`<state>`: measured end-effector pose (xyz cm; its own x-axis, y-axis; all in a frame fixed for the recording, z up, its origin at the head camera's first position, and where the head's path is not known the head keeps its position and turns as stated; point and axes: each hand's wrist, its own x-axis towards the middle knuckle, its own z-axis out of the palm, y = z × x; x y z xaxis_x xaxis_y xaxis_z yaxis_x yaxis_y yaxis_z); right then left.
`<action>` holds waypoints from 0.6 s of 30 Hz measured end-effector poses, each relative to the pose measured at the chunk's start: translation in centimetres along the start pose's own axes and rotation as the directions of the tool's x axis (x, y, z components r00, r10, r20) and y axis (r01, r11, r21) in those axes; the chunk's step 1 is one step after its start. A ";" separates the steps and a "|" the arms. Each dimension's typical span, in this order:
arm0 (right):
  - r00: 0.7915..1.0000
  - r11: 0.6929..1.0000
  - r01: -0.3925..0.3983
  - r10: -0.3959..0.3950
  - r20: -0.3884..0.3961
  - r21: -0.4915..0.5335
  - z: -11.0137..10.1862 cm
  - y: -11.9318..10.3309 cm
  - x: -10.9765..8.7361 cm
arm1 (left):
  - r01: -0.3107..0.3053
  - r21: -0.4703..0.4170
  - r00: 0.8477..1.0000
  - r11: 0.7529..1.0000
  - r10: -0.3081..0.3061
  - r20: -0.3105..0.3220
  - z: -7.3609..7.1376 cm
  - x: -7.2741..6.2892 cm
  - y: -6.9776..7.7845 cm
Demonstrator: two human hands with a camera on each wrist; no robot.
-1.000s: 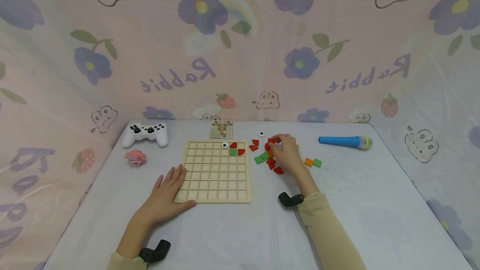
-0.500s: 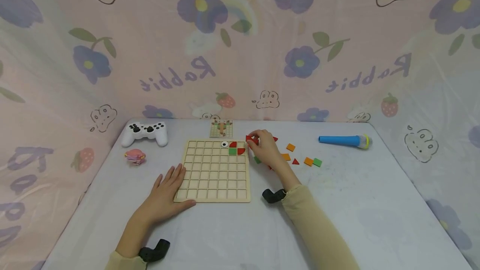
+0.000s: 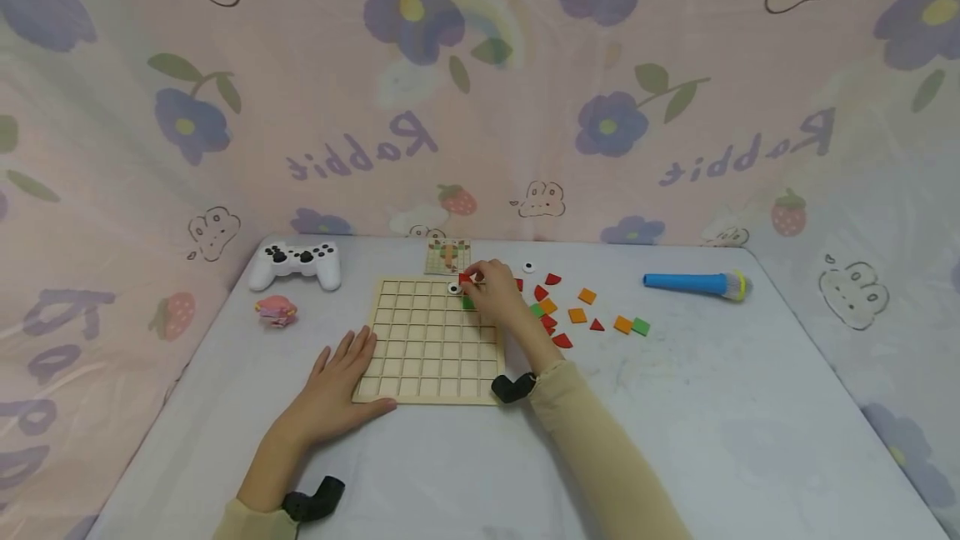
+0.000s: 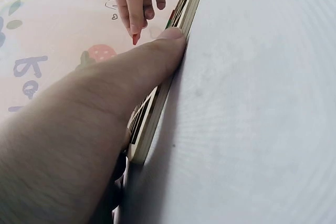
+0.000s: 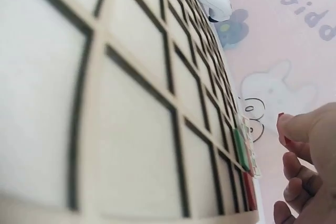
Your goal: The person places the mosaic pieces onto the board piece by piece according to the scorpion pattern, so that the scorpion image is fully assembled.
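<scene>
A slip by either hand could undo things, we judge.
We see the left hand [image 3: 330,390] lying spread at eight o'clock of the pale, square wooden grid board [image 3: 431,357]; too light a press might let it skid. Farther off, toward the board's one o'clock, the right hand [image 3: 495,294] pinches a small, thin red piece [image 3: 463,278] clear of the board; a loose hold could drop it beside the round white-and-black disc [image 3: 453,288]. Fingers hide most of its outline.

The right grip [image 3: 496,293] has carried a red piece [image 3: 464,278] leftward.
</scene>
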<state>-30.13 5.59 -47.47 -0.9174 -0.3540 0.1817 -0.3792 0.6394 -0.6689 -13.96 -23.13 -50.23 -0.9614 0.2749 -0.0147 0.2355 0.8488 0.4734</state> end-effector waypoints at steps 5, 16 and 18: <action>1.000 1.000 0.017 -0.017 0.010 -0.013 0.7 0.0 -0.3 | 0.000 0.005 1.000 1.000 0.000 0.000 0.0 0.0 -0.1; 0.997 0.999 0.031 -0.028 0.071 -0.041 1.6 0.6 -1.2 | 0.010 0.003 1.000 1.000 -0.010 -0.003 -0.1 -0.1 0.1; 0.997 0.998 0.039 -0.036 0.066 -0.053 1.8 0.7 -1.3 | 0.011 0.000 1.000 1.000 -0.011 -0.003 -0.1 -0.1 0.1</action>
<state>-29.03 5.31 -49.46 -0.8933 -0.4208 0.1580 -0.4209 0.6600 -0.6223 -13.89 -23.08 -50.08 -0.9642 0.2644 -0.0176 0.2250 0.8520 0.4728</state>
